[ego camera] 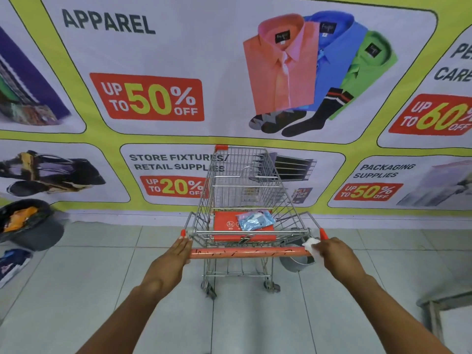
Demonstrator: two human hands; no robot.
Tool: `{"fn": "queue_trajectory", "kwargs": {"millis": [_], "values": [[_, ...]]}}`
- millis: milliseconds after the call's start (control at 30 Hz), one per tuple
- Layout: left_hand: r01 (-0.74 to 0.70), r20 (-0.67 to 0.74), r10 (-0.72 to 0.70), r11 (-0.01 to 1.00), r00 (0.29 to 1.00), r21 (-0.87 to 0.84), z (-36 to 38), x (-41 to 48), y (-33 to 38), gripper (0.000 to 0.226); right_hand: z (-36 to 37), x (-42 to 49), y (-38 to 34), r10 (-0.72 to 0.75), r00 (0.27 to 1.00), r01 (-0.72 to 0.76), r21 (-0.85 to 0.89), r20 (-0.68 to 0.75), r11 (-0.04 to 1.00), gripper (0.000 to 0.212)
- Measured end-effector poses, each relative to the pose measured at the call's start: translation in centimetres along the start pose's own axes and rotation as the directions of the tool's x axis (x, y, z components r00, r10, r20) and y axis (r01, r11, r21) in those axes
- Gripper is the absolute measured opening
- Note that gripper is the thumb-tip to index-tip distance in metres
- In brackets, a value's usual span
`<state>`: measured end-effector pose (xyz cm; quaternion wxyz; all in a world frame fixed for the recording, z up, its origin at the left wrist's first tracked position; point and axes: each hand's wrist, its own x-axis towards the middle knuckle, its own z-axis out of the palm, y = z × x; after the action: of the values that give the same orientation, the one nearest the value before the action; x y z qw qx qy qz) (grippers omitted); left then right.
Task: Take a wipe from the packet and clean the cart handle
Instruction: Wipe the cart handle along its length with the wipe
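Cart (245,190) faces banner wall (178,60), on tiled floor (102,277). Left hand (176,254) at left end of orange handle (245,252), fingers extended flat against the bar, not curled round it. Right hand (332,251) at right end of handle, fingers closed on white wipe (312,245), wipe pressed to the bar. Blue wipe packet (255,219) lies on the orange seat flap (224,224) inside the cart, right side. Dark markings along the handle.
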<state>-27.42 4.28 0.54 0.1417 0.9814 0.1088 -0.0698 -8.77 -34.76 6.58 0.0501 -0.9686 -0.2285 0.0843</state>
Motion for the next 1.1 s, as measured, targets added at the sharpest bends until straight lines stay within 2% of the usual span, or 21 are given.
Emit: {"fn": "queue_trajectory", "kwargs": {"millis": [100,167,233,267,333,367,400,467,533,567,633,733,767,867,967,1000,1100], "values": [[-0.003,-0.014,0.002,1.0,1.0,-0.026,-0.1,0.1,0.1,0.062,0.6,0.1,0.7,0.058,0.998,-0.057,0.098,-0.012,0.994,0.018],[-0.006,-0.025,0.006,0.999,1.0,-0.032,0.0,0.0,0.0,0.062,1.1,-0.1,0.2,0.078,0.997,-0.079,0.121,0.02,0.989,0.009],[0.0,-0.035,-0.001,1.0,0.999,-0.031,0.0,0.1,-0.2,0.061,1.6,0.0,-0.8,0.032,0.999,-0.032,0.025,0.012,0.999,0.013],[0.002,-0.04,-0.004,1.0,0.999,-0.031,0.0,0.1,-0.2,0.06,2.2,0.0,-1.5,0.027,1.0,-0.027,0.042,0.009,0.999,0.016],[0.005,-0.051,-0.007,0.999,0.999,-0.035,0.1,0.2,-0.3,0.058,3.2,0.1,-4.2,0.089,0.996,-0.088,0.182,0.002,0.979,0.016],[0.008,-0.054,-0.01,0.999,0.998,-0.037,0.2,0.3,-0.3,0.058,3.9,0.2,-5.6,0.086,0.996,-0.076,0.224,-0.037,0.972,0.024],[0.011,-0.057,-0.014,0.999,0.998,-0.041,0.2,0.3,-0.2,0.058,4.2,0.0,-7.2,0.016,0.998,-0.003,0.219,-0.057,0.976,0.034],[0.021,-0.06,-0.024,0.999,0.998,-0.048,0.2,0.2,-0.2,0.06,4.8,-0.5,-9.5,-0.088,0.996,0.092,0.181,-0.034,0.979,0.052],[0.027,-0.052,-0.028,0.999,0.998,-0.035,0.1,0.2,0.0,0.064,5.0,-0.7,-9.9,-0.123,0.989,0.137,0.205,-0.077,0.969,0.06],[0.027,-0.049,-0.029,0.999,0.998,-0.031,0.1,0.2,0.0,0.065,5.2,-0.7,-9.3,-0.092,0.99,0.119,0.293,-0.103,0.949,0.056],[0.017,-0.045,-0.019,0.999,0.999,-0.03,0.0,0.4,0.2,0.066,5.2,-1.0,-6.8,0.076,0.991,-0.026,0.401,-0.11,0.916,0.032],[0.014,-0.03,-0.015,1.0,0.999,-0.02,0.0,0.5,0.5,0.065,4.8,-1.2,-1.7,0.214,0.967,-0.146,0.391,-0.137,0.909,0.02],[0.017,-0.025,-0.018,1.0,1.0,-0.015,0.0,0.5,0.7,0.065,4.5,-1.1,-0.2,0.23,0.958,-0.156,0.368,-0.169,0.917,0.019],[0.02,-0.021,-0.02,1.0,1.0,0.003,0.1,0.6,1.0,0.064,2.8,-0.8,2.3,0.267,0.953,-0.204,0.348,-0.144,0.915,0.018],[0.022,-0.008,-0.022,1.0,1.0,0.016,0.1,0.7,1.3,0.063,2.9,-0.6,2.9,0.26,0.951,-0.21,0.268,-0.166,0.94,0.007],[0.024,-0.008,-0.024,1.0,1.0,0.017,0.1,0.8,1.4,0.063,3.3,-0.7,3.1,0.241,0.952,-0.196,0.23,-0.19,0.953,0.009],[0.043,0.0,-0.043,0.999,0.999,0.01,0.1,0.7,1.6,0.061,4.9,-1.4,4.0,0.172,0.953,-0.134,0.163,-0.248,0.978,0.04]]}}
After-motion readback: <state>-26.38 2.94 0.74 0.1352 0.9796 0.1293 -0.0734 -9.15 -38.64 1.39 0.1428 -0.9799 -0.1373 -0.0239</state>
